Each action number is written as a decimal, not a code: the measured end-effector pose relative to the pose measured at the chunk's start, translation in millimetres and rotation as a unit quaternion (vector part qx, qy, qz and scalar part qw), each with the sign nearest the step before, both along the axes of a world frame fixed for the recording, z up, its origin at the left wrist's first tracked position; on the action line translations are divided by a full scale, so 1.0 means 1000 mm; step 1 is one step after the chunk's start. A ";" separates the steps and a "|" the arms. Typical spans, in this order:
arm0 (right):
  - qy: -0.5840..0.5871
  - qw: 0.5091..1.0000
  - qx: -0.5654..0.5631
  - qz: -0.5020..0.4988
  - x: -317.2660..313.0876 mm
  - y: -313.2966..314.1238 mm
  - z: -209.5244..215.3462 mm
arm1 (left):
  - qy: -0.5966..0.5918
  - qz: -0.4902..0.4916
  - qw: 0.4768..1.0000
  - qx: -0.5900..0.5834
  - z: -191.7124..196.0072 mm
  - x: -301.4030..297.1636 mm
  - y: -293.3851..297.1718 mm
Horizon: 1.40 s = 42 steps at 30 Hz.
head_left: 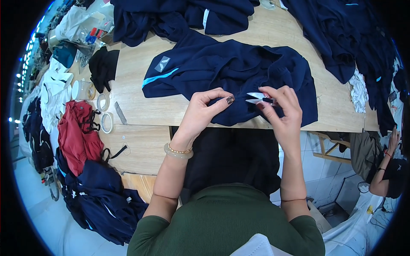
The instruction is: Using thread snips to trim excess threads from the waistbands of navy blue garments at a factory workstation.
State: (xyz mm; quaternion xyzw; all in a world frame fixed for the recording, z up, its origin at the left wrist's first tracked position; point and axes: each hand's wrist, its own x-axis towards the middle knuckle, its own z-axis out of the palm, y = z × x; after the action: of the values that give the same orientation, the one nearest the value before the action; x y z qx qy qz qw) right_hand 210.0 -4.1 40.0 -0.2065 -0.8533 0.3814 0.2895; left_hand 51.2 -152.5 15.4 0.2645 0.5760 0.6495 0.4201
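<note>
A navy blue garment with a light blue stripe and a grey patch lies spread on the wooden table, its lower edge hanging over the front. My left hand pinches the dark fabric between thumb and forefinger near the garment's lower middle. My right hand holds small thread snips, their silver blades pointing left toward my left fingertips, just above the cloth. A pale bangle and a bead bracelet sit on my left wrist.
More navy garments are heaped at the table's back and right. A black cloth, tape rolls and a red garment lie at the left, above a navy pile. Another person crouches at lower right.
</note>
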 end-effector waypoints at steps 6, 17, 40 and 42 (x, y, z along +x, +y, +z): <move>-0.008 0.999 0.039 -0.019 -0.008 -0.006 -0.001 | 0.002 0.002 1.000 0.020 -0.002 0.000 0.000; -0.014 0.997 0.073 -0.014 -0.010 -0.009 0.002 | 0.021 -0.002 1.000 0.022 0.000 0.001 -0.001; 0.010 0.999 0.049 -0.008 -0.014 -0.010 -0.005 | 0.018 -0.001 1.000 0.016 0.004 0.001 -0.002; 0.011 0.998 0.057 -0.006 -0.014 -0.009 -0.004 | 0.019 -0.001 1.000 0.019 0.005 0.001 -0.002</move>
State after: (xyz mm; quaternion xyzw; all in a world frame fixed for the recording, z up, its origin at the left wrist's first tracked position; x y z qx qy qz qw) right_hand 195.9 -13.3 35.9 -0.1905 -0.8693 0.3327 0.3120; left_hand 52.7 -154.4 20.1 0.2849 0.5711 0.6549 0.4047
